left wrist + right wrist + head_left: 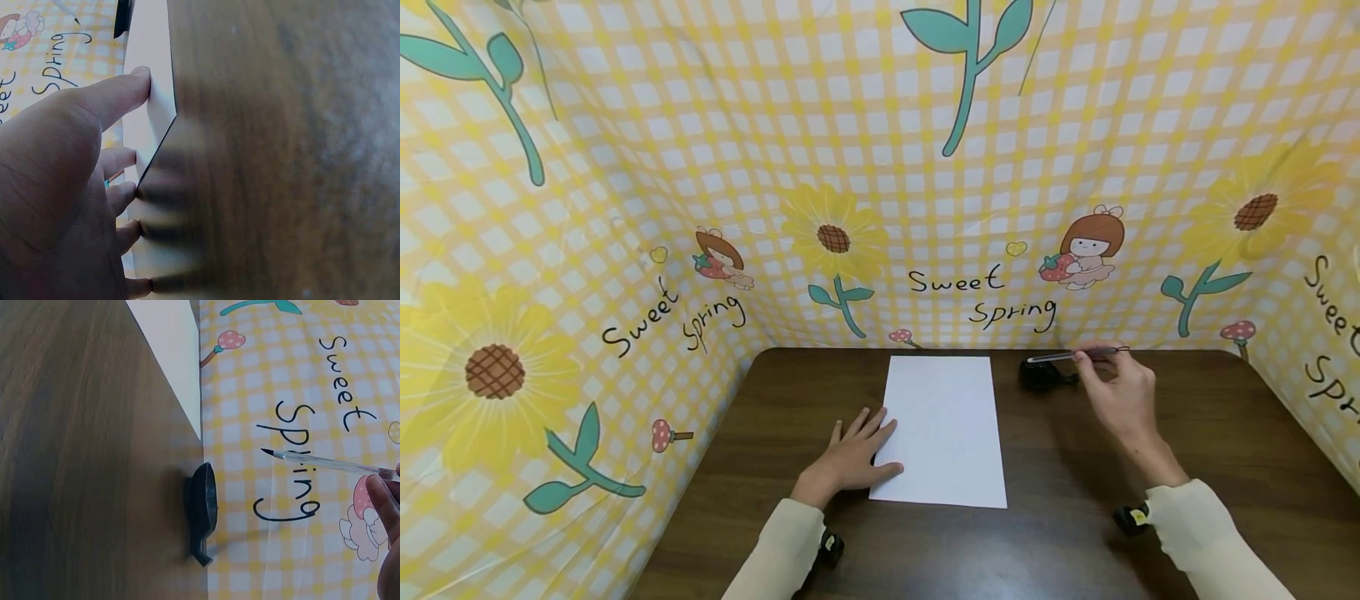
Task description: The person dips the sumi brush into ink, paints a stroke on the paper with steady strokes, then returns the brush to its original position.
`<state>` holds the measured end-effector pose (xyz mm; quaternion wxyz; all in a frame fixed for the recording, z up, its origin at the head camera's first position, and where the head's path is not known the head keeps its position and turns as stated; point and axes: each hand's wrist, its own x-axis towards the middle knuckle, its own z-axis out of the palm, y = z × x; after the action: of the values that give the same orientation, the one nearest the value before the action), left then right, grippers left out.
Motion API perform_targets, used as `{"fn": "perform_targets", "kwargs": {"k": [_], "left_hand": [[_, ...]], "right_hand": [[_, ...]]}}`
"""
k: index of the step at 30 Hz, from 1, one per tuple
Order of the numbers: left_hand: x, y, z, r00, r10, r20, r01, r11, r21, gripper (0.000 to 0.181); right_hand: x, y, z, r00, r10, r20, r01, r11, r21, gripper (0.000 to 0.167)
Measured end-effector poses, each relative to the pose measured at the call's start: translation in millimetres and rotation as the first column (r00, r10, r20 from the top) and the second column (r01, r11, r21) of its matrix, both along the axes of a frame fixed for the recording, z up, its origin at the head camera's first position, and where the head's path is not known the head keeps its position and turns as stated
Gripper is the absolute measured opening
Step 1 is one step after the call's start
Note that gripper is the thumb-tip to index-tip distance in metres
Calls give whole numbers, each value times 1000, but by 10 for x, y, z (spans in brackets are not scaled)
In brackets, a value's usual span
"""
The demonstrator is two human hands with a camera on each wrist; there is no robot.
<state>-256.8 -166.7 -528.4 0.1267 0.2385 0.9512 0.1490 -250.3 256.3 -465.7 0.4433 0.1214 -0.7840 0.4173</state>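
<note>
A blank white sheet of paper (943, 433) lies on the dark wooden table. My left hand (848, 462) rests at its left edge, fingers spread, with the thumb and some fingertips on the paper. To the right of the sheet, my right hand (1122, 400) pinches a thin, clear-handled brush (325, 463). The brush's dark pointed tip faces left, held roughly level above a small black dish (1037, 377). This dish has a short handle pointing right; its inside cannot be made out. In the right wrist view, the tip stands apart from the dish (203, 500).
Yellow-checked cloth (865, 150) with printed flowers and lettering hangs along the back and both sides of the table (1060, 533). Black cameras sit at the left wrist (831, 550) and right wrist (1131, 519), by light sleeves.
</note>
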Motion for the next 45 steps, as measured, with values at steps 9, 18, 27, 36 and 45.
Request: {"fn": "perform_targets", "kwargs": {"k": [9, 18, 27, 36, 45], "left_hand": [[-11, 8, -24, 1000, -5, -6, 5, 1000, -13, 84], [-37, -11, -53, 1000, 7, -4, -7, 1000, -18, 83], [-10, 7, 10, 1000, 8, -2, -8, 1000, -14, 83], [-15, 7, -2, 1000, 9, -9, -9, 1000, -15, 84], [-38, -4, -42, 1000, 3, -8, -3, 1000, -29, 84]], "right_hand": [[2, -132, 3, 1000, 27, 6, -27, 999, -23, 13], [-65, -276, -17, 998, 70, -7, -70, 996, -47, 10], [-85, -384, -54, 997, 81, 18, -80, 996, -39, 11], [-110, -509, -67, 995, 104, 3, -103, 993, -61, 10], [-101, -663, -93, 993, 117, 35, -114, 991, -74, 9]]}}
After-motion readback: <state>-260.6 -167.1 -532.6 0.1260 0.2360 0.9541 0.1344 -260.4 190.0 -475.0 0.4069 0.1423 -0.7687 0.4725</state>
